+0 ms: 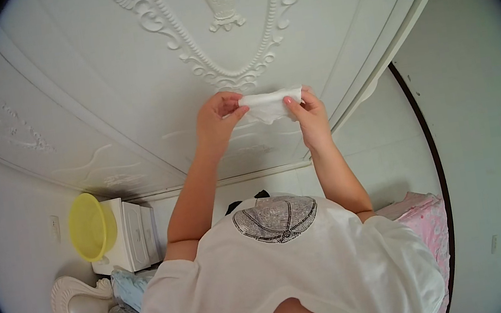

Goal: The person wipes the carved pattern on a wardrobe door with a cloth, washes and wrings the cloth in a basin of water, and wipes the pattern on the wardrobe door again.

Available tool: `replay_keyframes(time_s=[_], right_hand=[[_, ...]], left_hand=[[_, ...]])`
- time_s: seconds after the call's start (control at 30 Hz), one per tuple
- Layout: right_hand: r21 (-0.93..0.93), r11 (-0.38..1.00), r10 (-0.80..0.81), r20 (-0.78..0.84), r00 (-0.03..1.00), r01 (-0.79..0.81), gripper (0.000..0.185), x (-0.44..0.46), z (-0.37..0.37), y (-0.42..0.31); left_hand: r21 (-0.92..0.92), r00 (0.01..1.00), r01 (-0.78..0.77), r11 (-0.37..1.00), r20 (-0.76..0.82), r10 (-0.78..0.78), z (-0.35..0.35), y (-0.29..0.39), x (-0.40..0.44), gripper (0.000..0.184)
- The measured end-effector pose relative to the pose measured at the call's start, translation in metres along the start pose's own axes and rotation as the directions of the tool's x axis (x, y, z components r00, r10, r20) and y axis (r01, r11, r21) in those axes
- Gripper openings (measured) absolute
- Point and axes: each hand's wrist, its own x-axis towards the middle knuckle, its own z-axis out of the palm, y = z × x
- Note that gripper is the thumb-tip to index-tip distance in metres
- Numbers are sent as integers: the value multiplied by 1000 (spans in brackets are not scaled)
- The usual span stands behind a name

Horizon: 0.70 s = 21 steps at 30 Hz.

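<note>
A small white cloth (268, 106) is stretched sideways between my two hands, in front of a white carved wardrobe door. My left hand (217, 121) pinches its left end between thumb and fingers. On the other side, my right hand (311, 114) grips the right end, with the thumb on the front and the fingers behind. The cloth's upper edge runs fairly straight, and its lower part hangs loose and wrinkled.
The white wardrobe (161, 105) with raised ornaments stands ahead. A yellow basin (91, 227) sits on a white bedside cabinet (137, 235) at left, near a carved headboard (70, 300). Pink fabric (426, 219) lies at lower right.
</note>
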Motion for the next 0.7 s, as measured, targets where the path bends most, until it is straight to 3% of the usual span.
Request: replay_keyframes(time_s=[0.13,0.2,0.23,0.3,0.33,0.4,0.43,0.6,0.7], right_hand=[[-248,934,-272,-21,962,259,12,1,1,0],[-362,867,-369,-2,929,343,12,1,4,-6],[-333,870,-374,30,927,363,11,2,3,-5],[-272,877,-386,93,918,397,9,5,1,-3],[-146,955,-245,90,965,256,8,3,2,-3],[101,993,49,141,989,-63,11,-4,6,-5],[112,991,59,118,991,-72,12,-6,10,-4],[156,982,99,76,992,-110,20,-3,13,17],[55,998,27,-2,1000,-27,22,-2,18,19]], left_hand=[[234,1000,-5,972,26,-1,-4,3,-2,20],[290,995,-102,952,19,101,-8,-1,-2,16],[318,988,-149,936,17,152,-9,-4,-2,15],[89,989,-144,986,33,141,-9,-11,0,13],[-28,989,-137,990,44,138,-8,-14,1,14],[107,997,-82,991,16,80,-7,-11,-2,14],[174,999,-51,983,-1,52,-6,-8,-4,14],[466,947,-191,864,-146,288,5,-3,-11,16],[586,908,-254,769,-129,398,0,-8,-7,15]])
